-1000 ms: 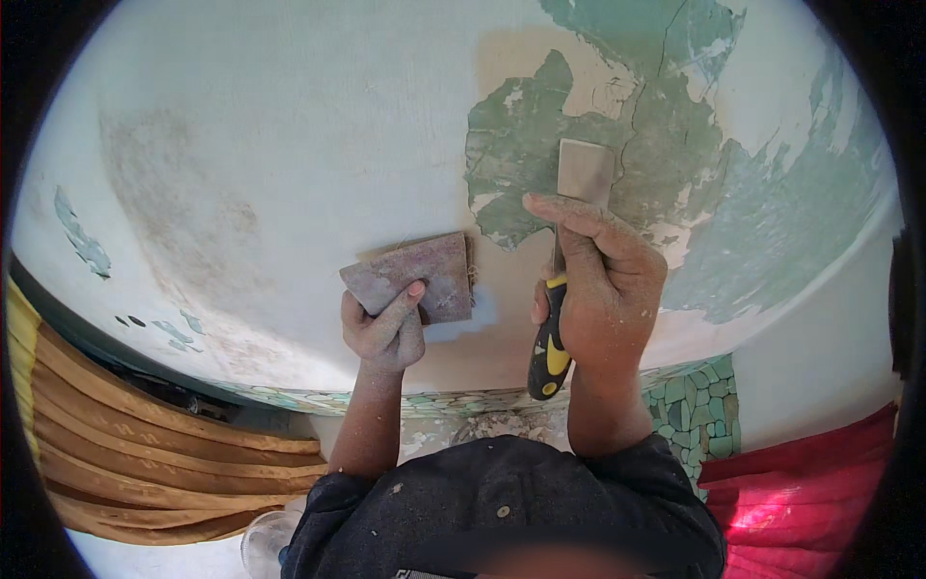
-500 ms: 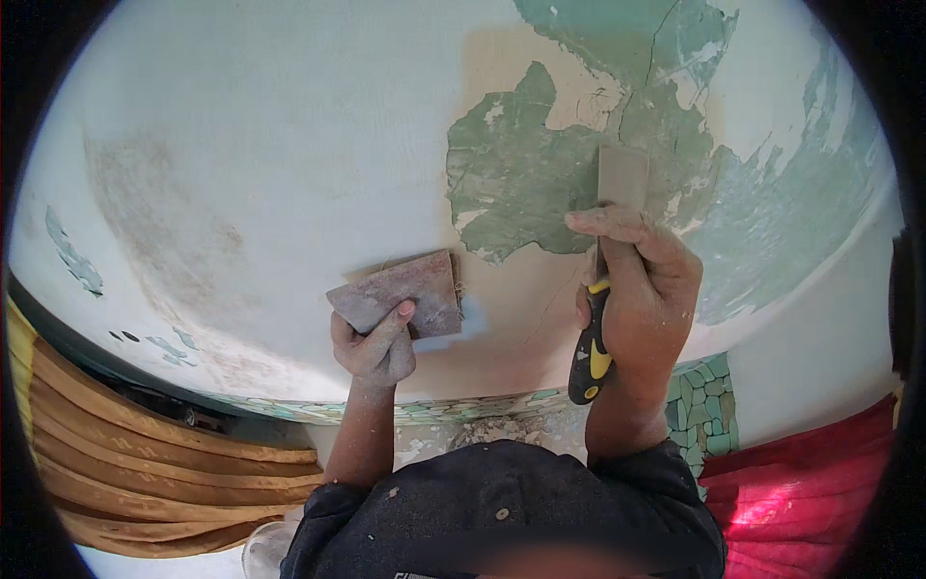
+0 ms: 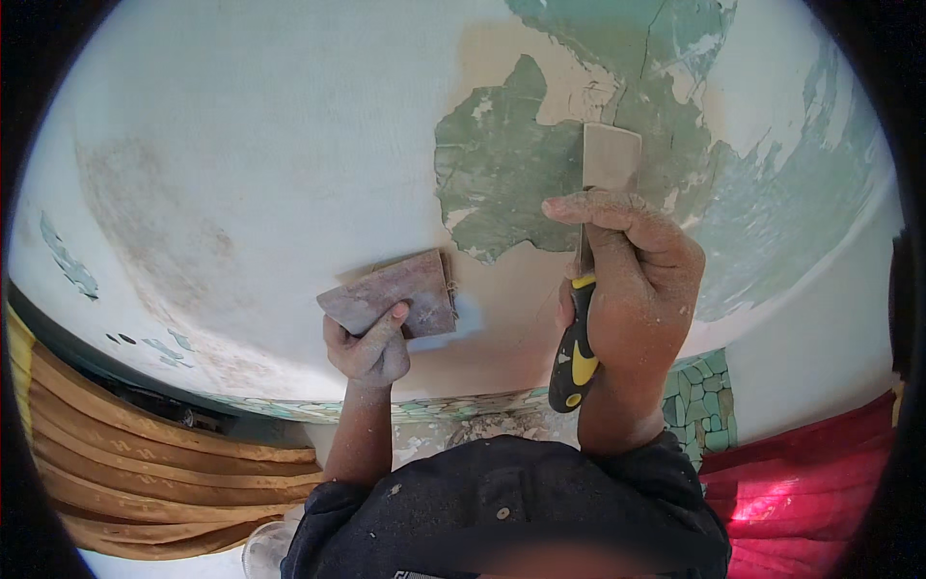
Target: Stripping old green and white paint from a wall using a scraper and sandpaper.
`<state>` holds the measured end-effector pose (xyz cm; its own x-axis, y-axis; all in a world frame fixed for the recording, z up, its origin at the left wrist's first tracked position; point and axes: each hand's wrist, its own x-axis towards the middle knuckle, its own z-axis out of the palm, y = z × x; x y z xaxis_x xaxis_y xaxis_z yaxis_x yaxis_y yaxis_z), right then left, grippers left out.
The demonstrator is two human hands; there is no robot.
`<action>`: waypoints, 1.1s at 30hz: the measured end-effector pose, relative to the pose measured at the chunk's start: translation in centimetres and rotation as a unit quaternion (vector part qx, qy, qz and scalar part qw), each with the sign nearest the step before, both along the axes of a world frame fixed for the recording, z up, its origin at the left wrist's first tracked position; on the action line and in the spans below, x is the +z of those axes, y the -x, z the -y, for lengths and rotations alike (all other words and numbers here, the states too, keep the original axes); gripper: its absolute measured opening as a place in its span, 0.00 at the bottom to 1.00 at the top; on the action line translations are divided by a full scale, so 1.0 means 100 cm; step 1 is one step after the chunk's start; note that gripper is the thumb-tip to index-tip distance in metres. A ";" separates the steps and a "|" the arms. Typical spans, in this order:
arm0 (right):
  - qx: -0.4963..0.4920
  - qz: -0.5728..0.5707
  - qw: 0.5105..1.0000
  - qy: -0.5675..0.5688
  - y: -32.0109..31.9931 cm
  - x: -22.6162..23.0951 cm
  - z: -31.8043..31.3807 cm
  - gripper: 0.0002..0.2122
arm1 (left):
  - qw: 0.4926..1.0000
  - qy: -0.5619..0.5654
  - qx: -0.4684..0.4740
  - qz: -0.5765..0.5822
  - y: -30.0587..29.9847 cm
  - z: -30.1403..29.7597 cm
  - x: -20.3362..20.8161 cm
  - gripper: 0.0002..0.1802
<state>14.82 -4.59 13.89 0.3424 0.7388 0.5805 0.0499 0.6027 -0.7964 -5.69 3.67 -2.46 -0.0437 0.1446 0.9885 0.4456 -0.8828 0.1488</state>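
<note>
My right hand (image 3: pixel 641 256), dusty and closed, grips a putty knife (image 3: pixel 612 157) with a wide blade and a black and yellow handle (image 3: pixel 576 362). Its blade points up over a green patch (image 3: pixel 506 164) where the white coating is gone from the wall; whether it touches the wall I cannot tell. My left hand (image 3: pixel 368 349) is closed on a folded, worn sheet of sandpaper (image 3: pixel 400 294), thumb on the front and fingers behind. That sheet is in front of the white wall (image 3: pixel 289 125), lower left of the green patch.
A crack (image 3: pixel 648 39) runs down through the upper green area. More peeled paint (image 3: pixel 791 203) spreads on the right. Brown curtains (image 3: pixel 164 473) hang at lower left, a red cloth (image 3: pixel 810 482) at lower right. Rubble (image 3: pixel 492 427) lies below the wall, near green stone-pattern trim (image 3: pixel 699 400).
The putty knife has moved slightly up and left, its blade now turned to show more of its face. My left hand and the sandpaper have shifted a little left in view.
</note>
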 end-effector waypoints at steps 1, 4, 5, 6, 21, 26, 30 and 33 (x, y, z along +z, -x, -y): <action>0.001 0.001 1.000 0.001 -0.002 -0.002 -0.003 0.11 | 1.000 -0.005 0.004 0.019 -0.001 -0.001 0.000 0.09; -0.007 0.028 0.999 -0.027 -0.007 -0.021 -0.010 0.11 | 0.999 -0.010 0.013 0.036 -0.003 -0.001 0.004 0.09; 0.023 0.039 0.999 -0.013 -0.008 -0.028 -0.007 0.12 | 0.999 -0.011 0.017 0.034 -0.003 0.000 0.005 0.08; 0.054 0.050 0.997 0.001 -0.008 -0.032 -0.006 0.14 | 0.999 -0.011 0.019 0.034 -0.003 0.000 0.004 0.08; 0.021 0.061 0.994 -0.088 -0.001 0.003 -0.026 0.14 | 1.000 0.005 0.010 0.004 -0.006 0.000 0.006 0.09; 0.022 0.062 0.996 -0.065 0.004 -0.015 -0.017 0.13 | 1.000 -0.002 0.029 0.010 -0.001 0.001 0.006 0.09; 0.023 0.049 0.998 -0.011 0.004 -0.028 -0.009 0.15 | 0.999 0.010 0.028 0.013 0.000 -0.001 0.001 0.10; 0.001 0.094 0.995 -0.030 0.002 -0.011 -0.013 0.14 | 1.000 0.009 0.025 -0.001 -0.002 0.004 0.005 0.09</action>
<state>14.58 -3.27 12.77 0.2224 0.7014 0.6772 0.1933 0.6491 -0.7357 -5.53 3.30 -1.91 -0.0489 0.1598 0.9859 0.4898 -0.8564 0.1631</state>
